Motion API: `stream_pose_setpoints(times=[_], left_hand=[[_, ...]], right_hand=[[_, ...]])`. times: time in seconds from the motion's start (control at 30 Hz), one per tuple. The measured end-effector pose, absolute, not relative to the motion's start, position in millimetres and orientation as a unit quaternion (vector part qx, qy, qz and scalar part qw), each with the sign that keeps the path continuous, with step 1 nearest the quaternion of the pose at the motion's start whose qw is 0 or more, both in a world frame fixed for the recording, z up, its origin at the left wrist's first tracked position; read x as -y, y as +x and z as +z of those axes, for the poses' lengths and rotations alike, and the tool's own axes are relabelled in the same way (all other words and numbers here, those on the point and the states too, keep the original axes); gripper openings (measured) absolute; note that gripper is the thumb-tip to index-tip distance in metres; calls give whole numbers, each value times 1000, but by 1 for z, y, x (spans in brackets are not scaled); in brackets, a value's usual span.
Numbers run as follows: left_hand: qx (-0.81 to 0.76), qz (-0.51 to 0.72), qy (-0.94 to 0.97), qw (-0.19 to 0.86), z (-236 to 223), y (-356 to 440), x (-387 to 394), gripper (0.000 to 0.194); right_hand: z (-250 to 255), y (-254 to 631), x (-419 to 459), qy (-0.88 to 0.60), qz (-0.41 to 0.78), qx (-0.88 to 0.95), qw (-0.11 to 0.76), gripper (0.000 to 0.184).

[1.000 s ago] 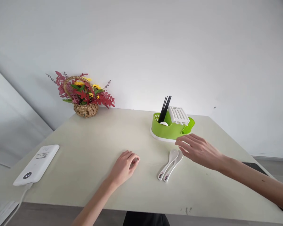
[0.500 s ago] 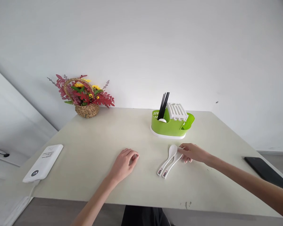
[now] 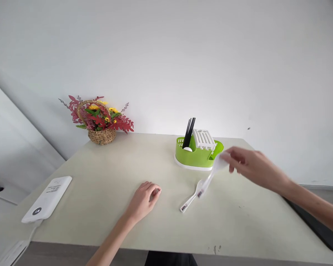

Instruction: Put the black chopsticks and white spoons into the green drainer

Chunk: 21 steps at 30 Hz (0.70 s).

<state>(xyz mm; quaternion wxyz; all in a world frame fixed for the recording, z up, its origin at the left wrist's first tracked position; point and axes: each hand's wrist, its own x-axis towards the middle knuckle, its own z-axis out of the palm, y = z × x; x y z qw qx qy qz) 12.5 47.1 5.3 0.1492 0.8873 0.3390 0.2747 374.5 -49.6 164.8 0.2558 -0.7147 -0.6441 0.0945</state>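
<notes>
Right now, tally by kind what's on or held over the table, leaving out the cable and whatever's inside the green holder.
Held spoon and lying spoon: 2
Green holder: 1
Flower basket: 1
White power bank: 1
Black phone: 1
Total: 6

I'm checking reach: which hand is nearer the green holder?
Right. The right hand is just right of the green holder, gripping a spoon; the left hand rests left of it, closer to the person.
</notes>
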Motion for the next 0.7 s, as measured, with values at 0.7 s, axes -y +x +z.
stream_pose_setpoints(times=[0.7], left_hand=[[-324,253,897,162,-4,9,-41,15]], right_hand=[[148,282,-72,-638,-279,717,15,26]])
